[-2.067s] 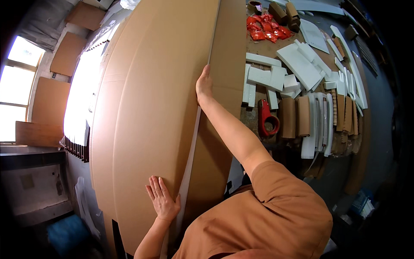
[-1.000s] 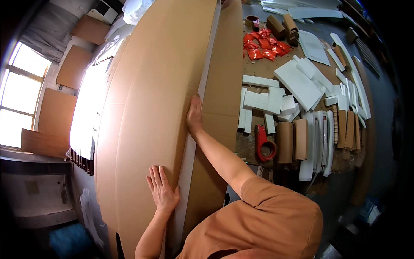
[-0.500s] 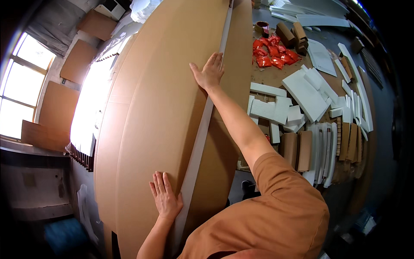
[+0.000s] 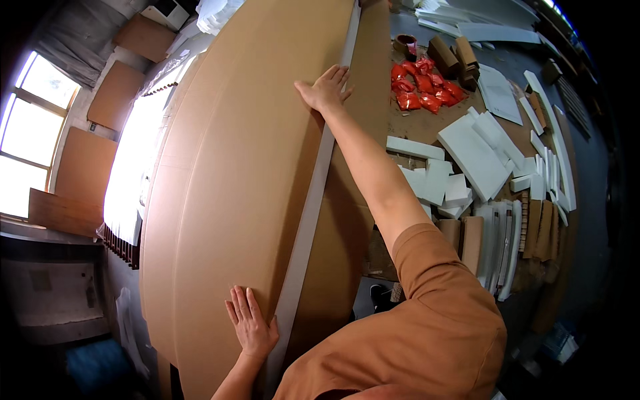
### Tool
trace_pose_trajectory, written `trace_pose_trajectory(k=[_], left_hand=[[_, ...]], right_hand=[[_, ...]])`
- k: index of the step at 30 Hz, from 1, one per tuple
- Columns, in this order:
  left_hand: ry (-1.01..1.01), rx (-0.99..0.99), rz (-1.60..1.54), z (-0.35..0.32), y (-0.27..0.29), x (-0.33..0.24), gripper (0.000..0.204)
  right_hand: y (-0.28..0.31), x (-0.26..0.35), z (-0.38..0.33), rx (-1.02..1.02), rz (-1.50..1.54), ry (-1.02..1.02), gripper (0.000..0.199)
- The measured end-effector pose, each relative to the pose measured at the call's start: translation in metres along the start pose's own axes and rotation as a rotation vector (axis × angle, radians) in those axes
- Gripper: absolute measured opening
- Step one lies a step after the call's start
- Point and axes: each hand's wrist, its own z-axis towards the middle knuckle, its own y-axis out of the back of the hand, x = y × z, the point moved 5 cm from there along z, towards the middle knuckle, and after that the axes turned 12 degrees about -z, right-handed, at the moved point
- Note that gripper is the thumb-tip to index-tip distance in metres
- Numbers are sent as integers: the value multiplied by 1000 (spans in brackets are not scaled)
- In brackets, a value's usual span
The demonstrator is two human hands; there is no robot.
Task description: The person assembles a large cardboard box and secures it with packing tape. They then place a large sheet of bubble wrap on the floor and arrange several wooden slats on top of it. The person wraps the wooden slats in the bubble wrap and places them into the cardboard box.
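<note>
A very large brown cardboard sheet [image 4: 233,167] stands in front of me and fills the middle of the view. A long white strip [image 4: 313,193] runs along its right edge. My left hand [image 4: 252,325] lies flat on the lower part of the sheet, fingers spread, thumb by the white strip. My right hand [image 4: 327,88] reaches far up with the arm stretched out. Its palm presses flat on the sheet's upper right edge, beside the strip. Neither hand grips anything.
On the floor to the right lie several white foam pieces [image 4: 473,157], brown cardboard strips [image 4: 533,230], red packets [image 4: 420,92] and a tape roll [image 4: 404,44]. More cardboard sheets [image 4: 80,173] lean by a bright window [image 4: 23,133] at the left.
My right hand slid upward along the sheet's right edge, from mid-height to near the top. The left hand stayed flat at the bottom.
</note>
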Motion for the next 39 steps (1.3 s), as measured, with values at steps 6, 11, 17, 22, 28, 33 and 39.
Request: trace_pose_trajectory(k=[6, 11, 17, 22, 28, 33, 39], left_hand=[[12, 11, 23, 2, -4, 3, 95], [6, 8, 6, -6, -5, 1, 95], [-13, 5, 19, -2, -4, 2, 96], [6, -8, 5, -1, -2, -1, 95], [-32, -9, -13, 3, -4, -7, 89], [-113, -20, 41, -9, -7, -5, 86], [-170, -29, 112, -5, -11, -13, 65]], right_hand=[[-8, -9, 34, 58, 443, 93, 117], [-20, -12, 31, 112, 543, 110, 115], [-29, -20, 51, 40, 669, 175, 111], [-26, -26, -8, 268, 1132, 52, 93], [-153, -97, -205, -80, 693, 85, 55], [-164, -86, -312, -29, 780, 61, 53], [-148, -90, -298, -11, 693, 118, 54]])
